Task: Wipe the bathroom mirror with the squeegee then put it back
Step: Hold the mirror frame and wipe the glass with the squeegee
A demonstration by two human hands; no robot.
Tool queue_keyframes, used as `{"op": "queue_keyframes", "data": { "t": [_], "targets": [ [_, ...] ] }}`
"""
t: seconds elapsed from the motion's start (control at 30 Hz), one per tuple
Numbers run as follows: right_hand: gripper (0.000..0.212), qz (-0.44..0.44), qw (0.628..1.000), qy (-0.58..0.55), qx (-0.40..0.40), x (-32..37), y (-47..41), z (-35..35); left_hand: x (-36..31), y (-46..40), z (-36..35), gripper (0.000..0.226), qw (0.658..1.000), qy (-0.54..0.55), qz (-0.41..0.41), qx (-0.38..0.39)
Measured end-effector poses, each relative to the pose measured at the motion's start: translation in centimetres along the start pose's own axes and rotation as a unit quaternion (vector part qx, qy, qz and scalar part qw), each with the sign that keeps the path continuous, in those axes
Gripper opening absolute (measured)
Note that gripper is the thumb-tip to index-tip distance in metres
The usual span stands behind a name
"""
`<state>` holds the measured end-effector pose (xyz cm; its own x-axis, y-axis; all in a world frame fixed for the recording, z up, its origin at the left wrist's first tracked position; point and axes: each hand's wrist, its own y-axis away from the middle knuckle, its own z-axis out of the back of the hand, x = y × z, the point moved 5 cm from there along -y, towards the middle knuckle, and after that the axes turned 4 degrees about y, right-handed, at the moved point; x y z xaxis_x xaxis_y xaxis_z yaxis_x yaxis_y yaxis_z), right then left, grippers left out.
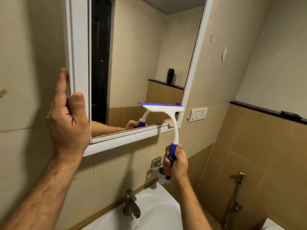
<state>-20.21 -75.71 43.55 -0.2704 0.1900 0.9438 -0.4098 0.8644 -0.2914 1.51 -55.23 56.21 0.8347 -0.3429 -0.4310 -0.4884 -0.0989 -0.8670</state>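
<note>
The mirror (141, 63), in a white frame on the beige wall, is the landmark. Below it the white basin (157, 211) holds nothing visible; a metal tap (131, 205) stands at its rear rim. The left hand (68, 120) grips the mirror's left frame edge, fingers wrapped behind, thumb on the front. The right hand (176, 163), below the mirror's lower right corner, is clenched round the blue grip of the squeegee (167, 117), whose white and blue blade lies against the glass near that corner. A metal wall holder (157, 170) sits just under the mirror, partly hidden behind that hand. A switch plate (197, 114) sits right of the mirror; its markings cannot be read.
</note>
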Motion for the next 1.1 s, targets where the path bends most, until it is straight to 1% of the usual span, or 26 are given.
{"op": "queue_keyframes", "data": {
  "t": [0.1,0.17,0.3,0.37,0.43,0.53,0.6,0.7,0.77,0.83,0.93,1.0,1.1],
  "targets": [
    [0.059,-0.026,0.999,0.023,-0.02,-2.8,1.3,1.3,0.0,0.0,-0.1,0.051,1.0,0.004,0.002,0.001],
    [0.058,-0.035,0.999,0.036,-0.017,-3.6,2.0,2.0,0.0,0.0,-0.1,0.052,1.0,0.008,0.001,0.002],
    [0.058,-0.006,0.999,0.046,-0.011,-2.4,2.1,2.1,0.0,-0.1,-0.1,0.052,1.0,0.004,0.005,0.001],
    [0.063,0.024,0.999,0.042,-0.011,-1.1,1.5,1.6,-0.1,0.0,-0.1,0.052,1.0,0.005,0.005,0.002],
    [0.066,0.035,0.999,0.035,-0.012,0.0,0.6,0.9,-0.2,0.0,0.0,0.053,1.0,0.003,0.007,0.001],
    [0.062,0.03,0.999,0.018,0.004,-0.1,0.0,-0.3,-0.2,-0.1,-0.1,0.054,1.0,0.004,0.005,0.005],
    [0.067,0.012,1.0,0.005,0.006,-1.7,0.6,-0.3,-0.2,-0.1,0.0,0.053,1.0,0.004,0.003,0.005],
    [0.064,-0.017,1.0,0.008,-0.003,-4.1,2.0,0.6,-0.2,-0.1,0.1,0.05,1.0,-0.008,-0.002,0.0],
    [0.061,-0.009,1.0,0.024,-0.015,-3.8,2.2,1.2,-0.3,-0.2,0.0,0.048,1.0,-0.011,-0.002,-0.001],
    [0.06,0.016,0.999,0.038,-0.026,-2.2,1.5,1.1,-0.5,-0.2,-0.1,0.048,1.0,-0.011,-0.003,-0.001],
    [0.07,0.049,0.998,0.026,-0.021,0.4,-0.2,0.2,-0.7,0.0,-0.1,0.048,1.0,-0.007,-0.001,-0.003],
    [0.073,0.048,0.999,0.015,-0.017,0.5,-0.7,-0.4,-0.7,0.0,0.0,0.048,1.0,-0.009,0.003,-0.002],
    [0.074,0.026,1.0,0.005,-0.015,-1.6,0.1,-0.4,-0.7,-0.1,0.1,0.049,1.0,-0.009,0.006,0.0]
  ]
}}
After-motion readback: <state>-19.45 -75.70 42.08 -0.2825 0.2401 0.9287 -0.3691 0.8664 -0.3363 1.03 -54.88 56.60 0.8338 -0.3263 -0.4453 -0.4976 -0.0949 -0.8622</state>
